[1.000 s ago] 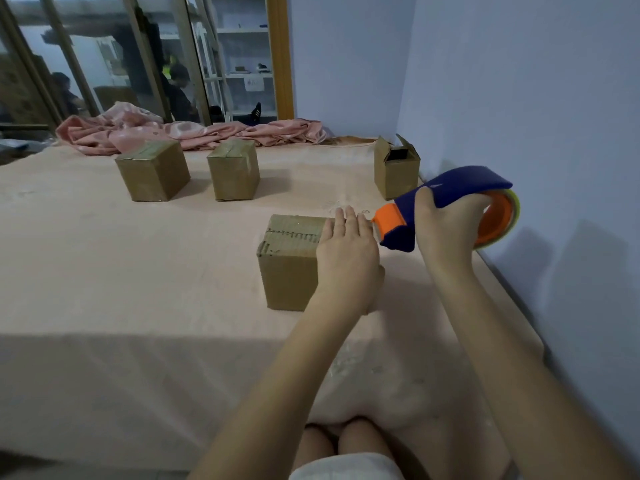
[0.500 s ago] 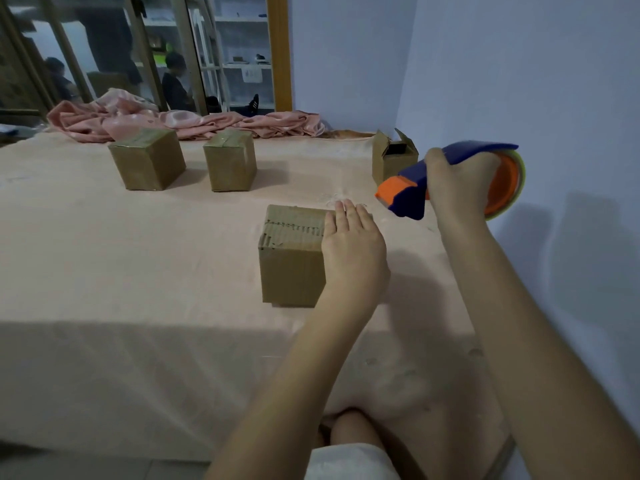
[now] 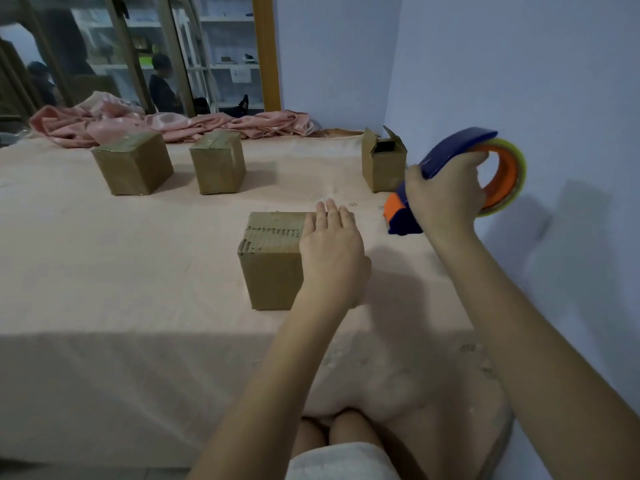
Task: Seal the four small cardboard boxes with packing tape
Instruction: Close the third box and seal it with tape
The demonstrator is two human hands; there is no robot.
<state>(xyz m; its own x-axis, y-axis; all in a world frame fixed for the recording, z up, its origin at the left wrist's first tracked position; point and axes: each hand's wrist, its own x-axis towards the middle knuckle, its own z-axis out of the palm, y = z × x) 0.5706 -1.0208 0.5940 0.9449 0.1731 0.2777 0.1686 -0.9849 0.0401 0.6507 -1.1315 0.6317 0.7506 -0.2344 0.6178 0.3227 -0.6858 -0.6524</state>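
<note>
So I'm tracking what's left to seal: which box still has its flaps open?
The far-right box by the wall: its flaps stand up, showing a dark inside. The other three have closed tops.

Head-worn view, forward and down

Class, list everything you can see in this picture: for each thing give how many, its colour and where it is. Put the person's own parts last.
Closed brown cardboard boxes: three, brown; two far left, one near centre.
Open-flapped brown cardboard box: one, brown; far right by the wall.
Blue and orange tape dispenser: one; raised at right.
Crumpled pink cloth: one, pink; table's far edge.
Pink-covered table: one; fills the middle.
Blue wall: right.
Left hand: flat on the near box's top.
Right hand: grips the dispenser.
</note>
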